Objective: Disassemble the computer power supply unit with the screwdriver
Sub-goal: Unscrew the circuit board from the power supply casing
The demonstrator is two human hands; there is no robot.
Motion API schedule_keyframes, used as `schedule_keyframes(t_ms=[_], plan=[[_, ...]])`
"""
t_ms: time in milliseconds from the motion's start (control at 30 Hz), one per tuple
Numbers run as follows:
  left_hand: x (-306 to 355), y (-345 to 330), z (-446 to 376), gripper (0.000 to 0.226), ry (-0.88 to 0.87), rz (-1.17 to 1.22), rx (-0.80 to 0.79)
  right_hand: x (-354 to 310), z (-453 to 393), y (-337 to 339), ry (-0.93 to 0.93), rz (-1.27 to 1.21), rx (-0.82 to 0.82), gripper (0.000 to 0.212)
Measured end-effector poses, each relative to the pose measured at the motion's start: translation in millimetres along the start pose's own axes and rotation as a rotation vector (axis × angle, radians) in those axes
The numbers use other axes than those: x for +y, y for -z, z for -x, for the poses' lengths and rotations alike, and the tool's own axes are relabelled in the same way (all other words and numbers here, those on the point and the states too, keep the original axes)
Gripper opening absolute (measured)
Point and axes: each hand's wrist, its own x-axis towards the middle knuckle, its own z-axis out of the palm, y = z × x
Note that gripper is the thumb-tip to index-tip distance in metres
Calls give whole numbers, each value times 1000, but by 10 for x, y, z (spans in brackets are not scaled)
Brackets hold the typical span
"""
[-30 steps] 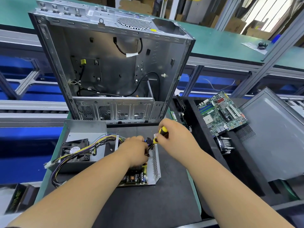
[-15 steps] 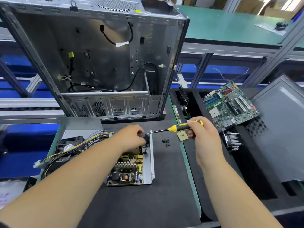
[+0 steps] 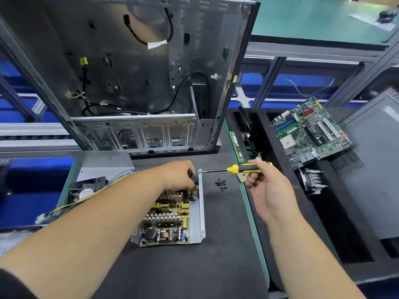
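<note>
The opened power supply unit (image 3: 170, 223) lies on the black mat, its circuit board with heat sinks and coils exposed in a metal tray. My left hand (image 3: 179, 175) grips a black part at the tray's far end. My right hand (image 3: 267, 186) holds the yellow and black screwdriver (image 3: 244, 168) level, its tip touching the tray's far right corner. The removed cover with fan (image 3: 86, 188) and a bundle of coloured wires (image 3: 64, 208) lies to the left. Several loose black screws (image 3: 221, 184) sit on the mat between my hands.
An empty computer case (image 3: 133, 83) stands upright behind the unit. To the right, a black foam tray (image 3: 323, 212) holds a green motherboard (image 3: 308, 132), a heat sink (image 3: 311, 180) and a grey side panel (image 3: 375, 165). A RAM stick (image 3: 236, 145) lies along the mat's edge.
My right hand pulled away to the right and laid the screwdriver level, tip against the tray's corner. My left hand stayed on the unit's far end. The view tilted down.
</note>
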Motion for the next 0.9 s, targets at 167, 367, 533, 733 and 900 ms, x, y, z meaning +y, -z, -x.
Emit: schedule_keyframes(t_ms=[167, 367, 533, 733, 900], plan=[[2, 4, -39, 33, -42, -16, -34, -29, -15, -42, 38, 25, 25, 18], [29, -91, -96, 37, -80, -78, -34, -251, 163, -261, 327, 454, -11, 28], [43, -118, -109, 44, -106, -143, -16, -396, 292, -487, 484, 709, -145, 29], [91, -91, -111, 41, -102, -224, 45, -354, 397, -657, 479, 743, -160, 28], [62, -83, -136, 43, -124, -120, -5, -306, 496, -688, 493, 757, -131, 28]])
